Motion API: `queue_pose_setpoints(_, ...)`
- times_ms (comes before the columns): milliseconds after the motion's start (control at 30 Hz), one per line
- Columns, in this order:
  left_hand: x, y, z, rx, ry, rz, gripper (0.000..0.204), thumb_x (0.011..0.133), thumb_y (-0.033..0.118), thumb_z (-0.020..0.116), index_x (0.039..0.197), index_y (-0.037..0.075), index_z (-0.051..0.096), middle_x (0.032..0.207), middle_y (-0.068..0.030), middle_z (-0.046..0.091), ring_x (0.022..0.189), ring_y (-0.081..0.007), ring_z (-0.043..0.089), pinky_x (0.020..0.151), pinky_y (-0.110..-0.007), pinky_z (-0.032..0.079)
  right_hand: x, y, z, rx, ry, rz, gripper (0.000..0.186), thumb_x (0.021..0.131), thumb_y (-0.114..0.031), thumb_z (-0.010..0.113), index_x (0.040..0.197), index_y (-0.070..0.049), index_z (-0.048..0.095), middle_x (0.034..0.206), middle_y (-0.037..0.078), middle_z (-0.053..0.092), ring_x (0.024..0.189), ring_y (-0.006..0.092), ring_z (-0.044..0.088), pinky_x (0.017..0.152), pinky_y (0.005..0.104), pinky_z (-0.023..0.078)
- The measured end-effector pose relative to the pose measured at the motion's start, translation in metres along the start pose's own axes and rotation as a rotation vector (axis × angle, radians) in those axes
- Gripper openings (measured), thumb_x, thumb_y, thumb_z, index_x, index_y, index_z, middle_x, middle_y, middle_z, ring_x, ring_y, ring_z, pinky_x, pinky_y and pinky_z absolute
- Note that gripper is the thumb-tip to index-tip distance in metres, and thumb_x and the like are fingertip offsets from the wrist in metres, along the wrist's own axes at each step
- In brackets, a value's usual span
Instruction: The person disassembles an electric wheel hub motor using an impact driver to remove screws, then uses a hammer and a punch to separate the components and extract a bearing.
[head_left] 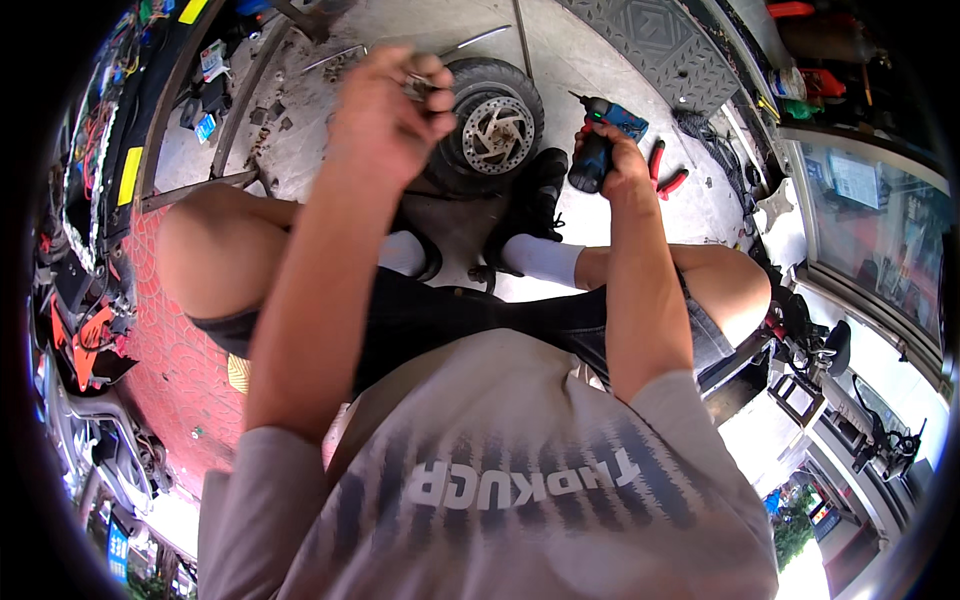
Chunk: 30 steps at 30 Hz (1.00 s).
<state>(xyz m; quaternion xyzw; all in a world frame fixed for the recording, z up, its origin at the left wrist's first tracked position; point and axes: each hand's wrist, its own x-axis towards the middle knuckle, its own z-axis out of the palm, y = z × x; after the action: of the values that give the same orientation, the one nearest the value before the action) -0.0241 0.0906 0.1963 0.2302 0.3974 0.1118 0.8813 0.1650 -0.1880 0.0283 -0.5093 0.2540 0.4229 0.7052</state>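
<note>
A blue and black cordless drill is in my right hand, its bit pointing away to the far left. My left hand is raised just left of the wheel, fingers curled and smeared by motion. Something small and greyish shows between its fingertips, too blurred to name. Between my hands a wheel with a black tyre lies flat on the floor, its slotted brake disc facing up. Red-handled pliers lie open on the floor right of the drill.
My feet in black shoes stand close to the wheel. Thin metal rods lie beyond it. A dark textured mat is at the far right, a metal frame at the left. Scattered small parts lie near that frame; a glass cabinet stands right.
</note>
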Motion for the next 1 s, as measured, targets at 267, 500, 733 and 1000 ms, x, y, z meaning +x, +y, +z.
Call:
queue_pose_setpoints(267,-0.033,0.121,0.044,0.441,-0.022,0.022,0.046,0.105,0.037,0.052,0.065,0.019,0.042,0.055,0.0038,0.033,0.046,-0.0113,0.030,0.042,-0.029,0.024,0.103,0.013,-0.073,0.266,0.070,0.142,0.032,0.095,-0.025,0.074,0.115,-0.003,0.062,0.097,0.016,0.070,0.085,0.0318,0.073,0.075,0.0439,0.063)
queue_pose_setpoints(500,0.004,0.101,0.044,0.441,-0.037,-0.214,0.048,0.107,0.037,0.051,0.066,0.014,0.046,0.055,0.0013,0.040,0.045,-0.0123,0.034,0.045,-0.028,0.029,0.116,0.025,-0.099,-0.334,0.334,0.126,0.033,0.093,-0.029,0.075,0.115,-0.006,0.066,0.098,0.012,0.072,0.092,0.0292,0.072,0.083,0.0470,0.060)
queue_pose_setpoints(733,0.009,0.117,0.070,0.494,-0.201,-0.125,0.045,0.108,0.033,0.051,0.068,0.012,0.049,0.058,0.0011,0.044,0.047,-0.0110,0.037,0.046,-0.028,0.031,0.060,0.048,-0.030,-1.021,0.496,-0.451,0.047,0.083,-0.029,0.077,0.118,0.001,0.074,0.111,0.017,0.077,0.100,0.0301,0.073,0.089,0.0387,0.056)
queue_pose_setpoints(1000,0.024,0.096,0.064,0.582,-0.161,-0.046,0.040,0.106,0.031,0.056,0.071,0.012,0.052,0.060,0.0022,0.045,0.047,-0.0096,0.038,0.045,-0.027,0.030,0.018,0.075,0.032,-0.393,0.042,0.028,0.029,0.101,-0.015,0.061,0.127,-0.005,0.064,0.114,0.010,0.072,0.098,0.0263,0.072,0.082,0.0416,0.057)
